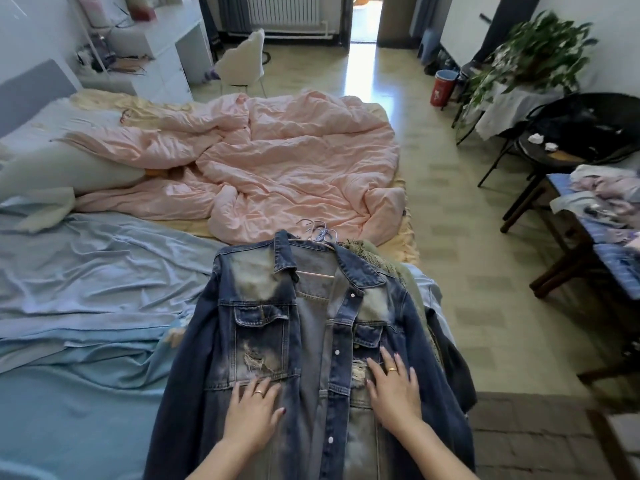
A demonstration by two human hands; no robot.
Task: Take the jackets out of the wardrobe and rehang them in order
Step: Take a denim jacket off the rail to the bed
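Observation:
A faded, ripped blue denim jacket (263, 327) lies face up on the bed's near corner, on a hanger whose bar shows at the collar. It tops a pile of other jackets; an olive green one (388, 265) and a dark one (453, 362) stick out on the right. Several pale hanger hooks (320, 230) bunch together above the collar. My left hand (254, 410) lies flat on the jacket's left front panel, fingers spread. My right hand (393, 389) rests flat on the right panel. Neither hand grips anything.
The bed has a blue sheet (86, 278) and a crumpled pink duvet (284, 157) beyond the pile. Tiled floor runs along the right to a doorway. On the right stand a black chair (575, 133), a low table with clothes (602, 209), a potted plant (530, 53) and a red bin (442, 87).

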